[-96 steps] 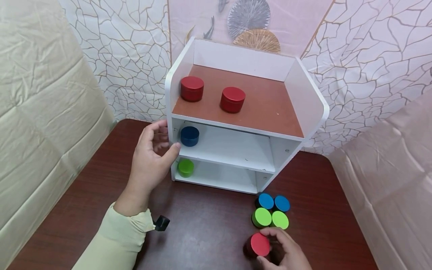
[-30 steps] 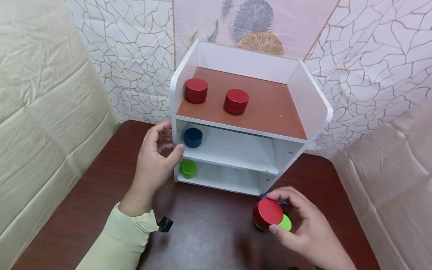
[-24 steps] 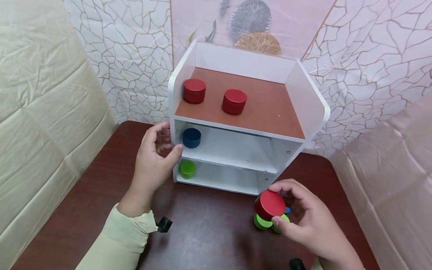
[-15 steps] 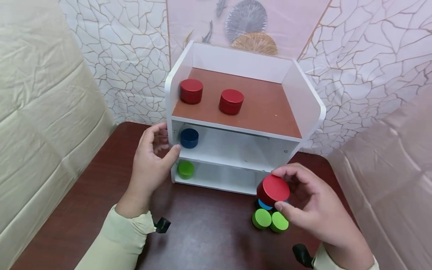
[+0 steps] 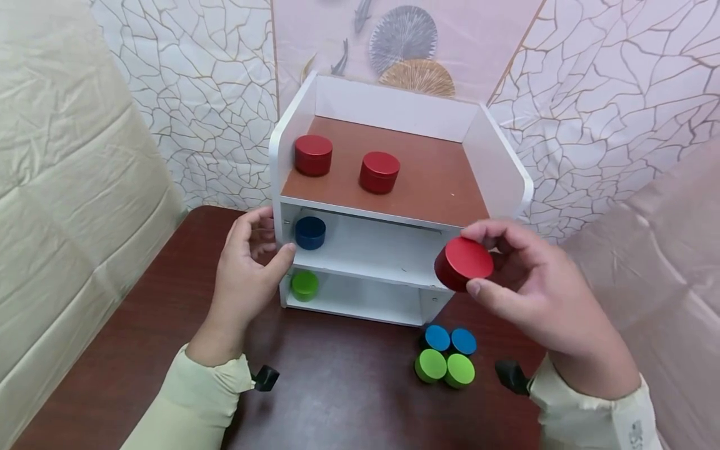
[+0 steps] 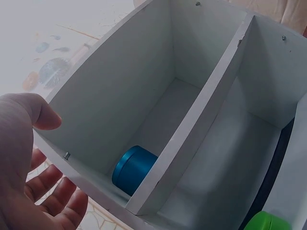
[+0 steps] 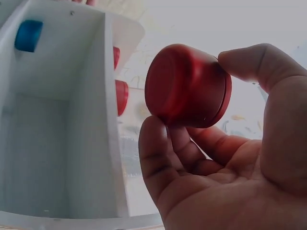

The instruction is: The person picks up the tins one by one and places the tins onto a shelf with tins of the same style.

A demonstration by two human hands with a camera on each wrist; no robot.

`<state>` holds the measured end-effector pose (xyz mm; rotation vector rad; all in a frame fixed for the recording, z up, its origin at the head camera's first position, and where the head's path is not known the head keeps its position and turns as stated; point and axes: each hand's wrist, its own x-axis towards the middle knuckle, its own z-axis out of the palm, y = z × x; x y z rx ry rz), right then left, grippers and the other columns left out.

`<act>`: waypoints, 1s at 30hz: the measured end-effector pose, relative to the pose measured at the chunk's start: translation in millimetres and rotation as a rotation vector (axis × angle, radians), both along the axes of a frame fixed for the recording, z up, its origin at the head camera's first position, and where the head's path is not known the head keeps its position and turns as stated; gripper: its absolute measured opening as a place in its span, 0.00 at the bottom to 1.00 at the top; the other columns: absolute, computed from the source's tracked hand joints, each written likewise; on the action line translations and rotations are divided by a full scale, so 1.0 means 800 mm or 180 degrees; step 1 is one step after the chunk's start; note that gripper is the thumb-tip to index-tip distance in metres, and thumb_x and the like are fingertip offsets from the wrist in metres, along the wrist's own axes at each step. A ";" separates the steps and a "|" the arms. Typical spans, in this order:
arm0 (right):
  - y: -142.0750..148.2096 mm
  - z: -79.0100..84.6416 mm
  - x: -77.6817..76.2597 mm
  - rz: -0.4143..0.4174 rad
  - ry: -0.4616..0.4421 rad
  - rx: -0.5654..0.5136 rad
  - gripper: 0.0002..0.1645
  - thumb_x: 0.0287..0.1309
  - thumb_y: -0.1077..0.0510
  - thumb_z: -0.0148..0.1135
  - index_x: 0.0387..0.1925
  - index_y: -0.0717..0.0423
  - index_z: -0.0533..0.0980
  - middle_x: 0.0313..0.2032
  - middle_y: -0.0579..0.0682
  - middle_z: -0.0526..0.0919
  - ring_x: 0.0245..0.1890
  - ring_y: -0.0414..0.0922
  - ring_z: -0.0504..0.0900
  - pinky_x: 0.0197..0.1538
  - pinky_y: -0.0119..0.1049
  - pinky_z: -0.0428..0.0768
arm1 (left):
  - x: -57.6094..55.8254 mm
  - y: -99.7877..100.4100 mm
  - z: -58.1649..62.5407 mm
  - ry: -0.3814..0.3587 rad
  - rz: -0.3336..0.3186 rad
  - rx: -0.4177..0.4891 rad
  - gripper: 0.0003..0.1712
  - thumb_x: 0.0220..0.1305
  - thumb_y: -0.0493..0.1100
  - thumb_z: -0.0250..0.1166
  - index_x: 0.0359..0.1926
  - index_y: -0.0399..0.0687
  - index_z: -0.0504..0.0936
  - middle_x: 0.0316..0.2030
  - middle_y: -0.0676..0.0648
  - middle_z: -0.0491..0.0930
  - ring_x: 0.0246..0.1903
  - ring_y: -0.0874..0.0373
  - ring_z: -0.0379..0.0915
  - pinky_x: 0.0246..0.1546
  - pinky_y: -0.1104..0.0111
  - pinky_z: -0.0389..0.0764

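Observation:
A red round tin [image 5: 464,262] is held in the air by my right hand [image 5: 534,281], pinched between thumb and fingers in front of the shelf unit's right side. The right wrist view shows the same tin [image 7: 187,86] from below, its lid seam near the thumb. My left hand [image 5: 247,269] holds the left side panel of the white shelf unit [image 5: 360,215], thumb at the front edge and fingers along the outside. Two more red tins [image 5: 313,155] [image 5: 379,172] stand on the brown top. A blue tin [image 5: 310,232] sits on the middle shelf, a green tin [image 5: 304,285] on the bottom one.
On the dark red table [image 5: 337,375], two blue tins [image 5: 436,338] [image 5: 464,341] and two green tins [image 5: 430,365] [image 5: 460,370] stand grouped by the unit's front right corner. The unit's raised right side panel [image 5: 500,165] rises beyond my right hand. Patterned cloth hangs behind.
My right hand has lifted the red tin off the table and carried it up and forward, past the blue and green tins. The left hand stays at the side panel.

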<state>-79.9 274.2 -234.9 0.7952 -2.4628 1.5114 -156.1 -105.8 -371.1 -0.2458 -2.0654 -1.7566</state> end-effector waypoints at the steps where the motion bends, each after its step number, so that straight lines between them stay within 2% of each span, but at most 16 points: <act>1: -0.001 0.005 -0.004 -0.0010 -0.0011 -0.0032 0.35 0.60 0.79 0.71 0.68 0.63 0.78 0.56 0.58 0.87 0.49 0.48 0.89 0.51 0.28 0.89 | 0.000 0.000 0.000 -0.0005 0.0012 -0.0019 0.36 0.72 0.41 0.75 0.77 0.52 0.75 0.63 0.49 0.77 0.60 0.57 0.76 0.59 0.76 0.83; 10: -0.010 0.046 -0.037 0.0034 -0.0159 0.0009 0.31 0.67 0.75 0.68 0.69 0.61 0.77 0.59 0.58 0.84 0.50 0.50 0.89 0.48 0.30 0.91 | 0.000 -0.001 -0.001 -0.0002 0.0027 -0.0065 0.36 0.73 0.41 0.75 0.77 0.51 0.74 0.63 0.49 0.77 0.60 0.58 0.75 0.59 0.77 0.83; 14: -0.012 0.062 -0.048 0.0005 -0.0180 0.0131 0.30 0.69 0.73 0.67 0.70 0.59 0.76 0.59 0.57 0.84 0.50 0.49 0.89 0.46 0.30 0.91 | 0.000 -0.001 -0.002 -0.0006 0.0031 -0.0074 0.36 0.73 0.41 0.75 0.78 0.52 0.74 0.63 0.49 0.77 0.60 0.59 0.75 0.59 0.77 0.83; 20: -0.013 0.085 -0.063 -0.0355 -0.0082 0.0693 0.30 0.72 0.66 0.69 0.72 0.52 0.78 0.58 0.51 0.86 0.49 0.48 0.90 0.46 0.30 0.91 | 0.000 -0.001 -0.001 -0.0022 0.0031 -0.0088 0.36 0.73 0.42 0.74 0.78 0.51 0.74 0.63 0.49 0.77 0.60 0.59 0.75 0.59 0.77 0.82; 25: -0.010 0.103 -0.079 -0.0631 -0.0021 0.1083 0.28 0.73 0.59 0.72 0.71 0.47 0.81 0.55 0.46 0.89 0.46 0.42 0.91 0.44 0.25 0.88 | 0.000 -0.001 -0.001 -0.0017 0.0030 -0.0098 0.36 0.73 0.42 0.74 0.78 0.51 0.74 0.63 0.48 0.77 0.60 0.59 0.75 0.59 0.77 0.82; 30: -0.012 0.123 -0.092 -0.0753 -0.0013 0.1377 0.26 0.73 0.54 0.73 0.69 0.46 0.82 0.52 0.43 0.89 0.47 0.39 0.90 0.44 0.23 0.83 | 0.000 -0.001 -0.001 -0.0012 0.0036 -0.0111 0.36 0.73 0.42 0.74 0.78 0.51 0.74 0.63 0.48 0.77 0.60 0.59 0.75 0.59 0.77 0.82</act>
